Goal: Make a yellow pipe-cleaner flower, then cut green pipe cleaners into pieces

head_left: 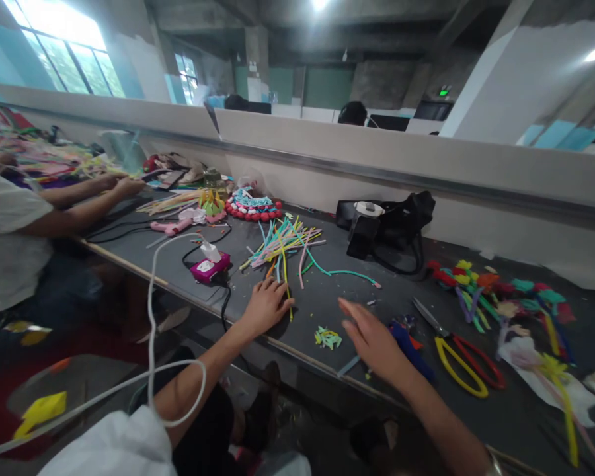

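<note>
My left hand [268,305] lies palm down on the dark table, fingers loosely spread, at the near end of a loose pile of coloured pipe cleaners [283,243]. A yellow pipe cleaner [284,264] runs down beside its fingers and thumb. My right hand [374,340] is stretched out near the table's front edge, thumb and fingers apart, nothing seen in it. Between the hands sits a small heap of cut green and yellow pieces [328,338]. Scissors [441,332] with one yellow and one red handle lie partly open, right of my right hand.
Left of the pile are a magenta power socket [211,268], a pink glue gun [171,227] and a red, white and blue fuzzy piece [252,206]. A white cable [151,297] loops across my left arm. A black bag [404,221] stands behind; a co-worker [10,231] sits left.
</note>
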Demonstrator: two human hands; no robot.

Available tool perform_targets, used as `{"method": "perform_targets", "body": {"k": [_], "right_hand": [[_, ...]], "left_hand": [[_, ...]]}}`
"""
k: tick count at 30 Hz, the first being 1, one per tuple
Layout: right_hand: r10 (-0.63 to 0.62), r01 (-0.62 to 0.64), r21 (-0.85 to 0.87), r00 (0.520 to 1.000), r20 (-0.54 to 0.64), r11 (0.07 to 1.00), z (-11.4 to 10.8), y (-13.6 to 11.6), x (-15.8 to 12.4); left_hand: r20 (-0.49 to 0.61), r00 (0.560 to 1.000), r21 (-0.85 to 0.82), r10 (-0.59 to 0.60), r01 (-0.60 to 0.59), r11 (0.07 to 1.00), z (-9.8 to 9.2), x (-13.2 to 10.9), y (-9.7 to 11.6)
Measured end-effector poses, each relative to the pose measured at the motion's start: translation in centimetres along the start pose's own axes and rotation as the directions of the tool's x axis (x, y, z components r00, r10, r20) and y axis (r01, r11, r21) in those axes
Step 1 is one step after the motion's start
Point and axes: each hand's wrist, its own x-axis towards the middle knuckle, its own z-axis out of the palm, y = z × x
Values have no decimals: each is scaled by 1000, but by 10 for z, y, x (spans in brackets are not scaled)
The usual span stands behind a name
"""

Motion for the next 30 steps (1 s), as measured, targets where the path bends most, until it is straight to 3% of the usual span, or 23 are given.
{"method": "perform_targets", "body": {"k": [4,7,9,11,16,18,24,27,30], "right_hand": [[-25,26,-32,1000,18,999,32,12,84],[24,-24,-48,1000,-2,999,59,8,112],[73,-74,-52,997,-19,996,75,-2,106],[98,-99,-46,995,-17,994,87,-16,82],[-19,16,25,992,125,1000,93,-55,14],[-48,39,57,985,166,998,90,-60,11],[52,-58,29,985,167,998,92,-64,40],[-72,55,76,968,241,996,94,-88,30],[-277,229,175,900,337,958,82,-107,15]], "left_hand": [[-22,998,14,-61,61,998,7,12,-8],[-33,996,22,-88,89,996,12,18,-10],[-40,994,20,-104,105,994,14,20,-12],[-49,992,6,-119,119,993,15,21,-16],[-92,987,-46,-132,128,991,18,21,-22],[-117,985,-62,-126,120,991,18,21,-21],[-78,997,-85,-7,0,996,20,39,-11],[-77,997,-82,-25,18,996,23,56,-10],[-76,997,-106,-26,18,994,23,63,-12]]}}
